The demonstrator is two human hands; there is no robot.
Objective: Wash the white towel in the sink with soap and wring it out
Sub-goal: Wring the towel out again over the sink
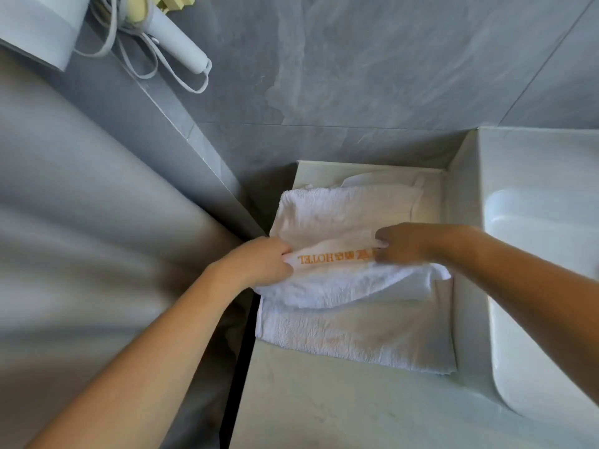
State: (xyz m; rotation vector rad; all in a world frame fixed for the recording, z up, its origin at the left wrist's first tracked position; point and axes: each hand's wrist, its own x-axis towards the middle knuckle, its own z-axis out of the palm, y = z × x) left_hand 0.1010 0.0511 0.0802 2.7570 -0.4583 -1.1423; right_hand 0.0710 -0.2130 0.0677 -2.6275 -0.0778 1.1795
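Pickup step: left hand (259, 260) & right hand (402, 243) each pinch the towel (340, 286) band between them; next, carry it right to the sink (534, 254).

Grey marbled wall tiles (356, 66) rise ahead of me above a pale stone counter (324, 400). At upper left a white hairdryer (176, 43) hangs with its looped cord (155, 64).

The sink (531, 286) is running off the right edge, only part of its basin showing. The hair dryer (176, 37) is being cut by the top edge. The left hand (259, 262) and right hand (405, 243) are hiding their fingertips in folds of the white towel (340, 286); its orange lettering is partly covered
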